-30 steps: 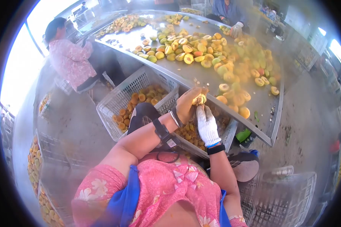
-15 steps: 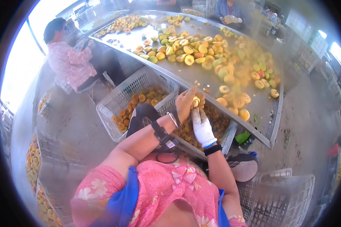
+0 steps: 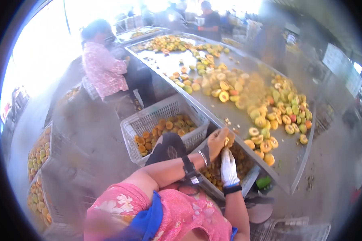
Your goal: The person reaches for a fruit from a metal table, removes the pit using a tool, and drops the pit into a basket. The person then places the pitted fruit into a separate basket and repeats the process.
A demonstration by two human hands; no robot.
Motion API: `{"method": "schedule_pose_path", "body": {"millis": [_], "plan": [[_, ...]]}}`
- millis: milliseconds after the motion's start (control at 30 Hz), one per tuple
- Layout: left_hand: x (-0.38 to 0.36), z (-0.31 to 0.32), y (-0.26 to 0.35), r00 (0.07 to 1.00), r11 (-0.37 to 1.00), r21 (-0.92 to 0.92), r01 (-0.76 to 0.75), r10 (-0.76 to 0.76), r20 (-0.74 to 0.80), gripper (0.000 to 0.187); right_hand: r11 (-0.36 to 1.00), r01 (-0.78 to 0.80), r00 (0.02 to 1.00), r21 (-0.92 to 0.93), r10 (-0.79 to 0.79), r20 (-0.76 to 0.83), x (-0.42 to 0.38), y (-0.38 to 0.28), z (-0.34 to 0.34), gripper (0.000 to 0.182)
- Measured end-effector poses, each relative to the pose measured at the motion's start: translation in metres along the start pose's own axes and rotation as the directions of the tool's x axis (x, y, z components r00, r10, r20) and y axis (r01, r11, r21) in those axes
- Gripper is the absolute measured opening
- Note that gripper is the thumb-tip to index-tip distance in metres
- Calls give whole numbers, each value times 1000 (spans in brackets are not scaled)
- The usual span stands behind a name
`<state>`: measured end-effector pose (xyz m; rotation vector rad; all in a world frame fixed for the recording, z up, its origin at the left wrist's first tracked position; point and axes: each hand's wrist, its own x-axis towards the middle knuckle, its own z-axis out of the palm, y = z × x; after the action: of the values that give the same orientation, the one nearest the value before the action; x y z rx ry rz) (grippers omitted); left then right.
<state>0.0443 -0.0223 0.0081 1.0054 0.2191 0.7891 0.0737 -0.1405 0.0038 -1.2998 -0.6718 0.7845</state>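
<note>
My bare left hand (image 3: 217, 141) is closed around a yellow peach half (image 3: 228, 141) at the near edge of the metal table. From below, my right hand (image 3: 229, 168), in a white knitted glove with soiled fingertips, meets the fruit with its fingers pinched together. The glove hides part of the peach half. Under both hands stands a crate (image 3: 251, 176) filled with small brownish-orange fruit pieces (image 3: 245, 160). To its left, another grey crate (image 3: 133, 138) holds orange peach halves (image 3: 165, 129).
Halved peaches (image 3: 225, 86) lie heaped along the metal table (image 3: 213, 105), with small pits near its edge. A person in a pink patterned top (image 3: 104, 68) sits at the left. Crates of fruit (image 3: 38, 160) stand at far left, an openwork crate (image 3: 297, 232) at lower right.
The view has swung, so the table and crates appear lower and further right. Both hands stay together at the peach half by the table edge.
</note>
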Motion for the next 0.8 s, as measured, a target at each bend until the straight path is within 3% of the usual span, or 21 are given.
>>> {"method": "schedule_pose_path", "body": {"millis": [67, 167, 200, 233, 267, 300, 333, 367, 400, 467, 600, 633, 700, 767, 800], "plan": [[-3, 4, 10, 996, 999, 5, -34, 33, 87, 39, 997, 30, 1000, -78, -30, 1, 2, 10, -2, 39], [-4, 6, 30, 978, 976, -70, 206, -204, 32, 40, 979, 127, 990, -161, -136, -43, 5, 22, -3, 34], [-5, 11, 42, 959, 954, -100, 284, -282, 33, 41, 1000, -10, 1000, -25, 11, 13, 5, 14, -4, 32], [-7, 18, 50, 944, 946, -89, 311, -318, -85, 44, 982, -160, 985, 101, 152, 86, -2, -1, -6, 30], [-6, 18, 50, 964, 969, -73, 237, -244, -106, 45, 926, -312, 944, 212, 278, 176, -6, -12, -7, 28], [-5, 19, 47, 978, 985, -54, 162, -168, -127, 47, 911, -338, 935, 235, 297, 193, -8, -18, -5, 26], [-5, 20, 44, 985, 995, -33, 89, -93, -148, 48, 939, -286, 952, 190, 255, 172, -7, -15, -3, 26], [-1, 10, 32, 997, 998, 50, -44, 47, -59, 51, 962, -233, 966, 143, 211, 152, -5, -9, -2, 27], [0, 12, 34, 997, 998, 59, -26, 30, -66, 51, 980, -176, 978, 96, 162, 133, -3, -6, -1, 28], [0, 16, 37, 997, 997, 75, 14, -9, -76, 51, 971, -213, 969, 109, 195, 154, -5, -12, 1, 29], [1, 16, 56, 923, 923, 29, 384, -384, -12, 54, 923, -345, 924, 169, 303, 231, -19, -27, -2, 30], [2, 16, 54, 947, 931, 179, 317, -322, -5, 53, 902, -387, 906, 191, 333, 261, -19, -29, -4, 30], [2, 13, 48, 979, 873, 460, 161, -200, 37, 53, 976, -205, 969, 71, 192, 159, -5, 18, -10, 33], [-8, 26, 75, 974, 697, 717, -4, -160, 161, 51, 962, -252, 955, 108, 229, 186, -6, 19, -8, 35], [-11, 30, 86, 962, 577, 811, -96, -156, 224, 50, 899, -388, 905, 202, 330, 267, -16, -9, -4, 37]]}}
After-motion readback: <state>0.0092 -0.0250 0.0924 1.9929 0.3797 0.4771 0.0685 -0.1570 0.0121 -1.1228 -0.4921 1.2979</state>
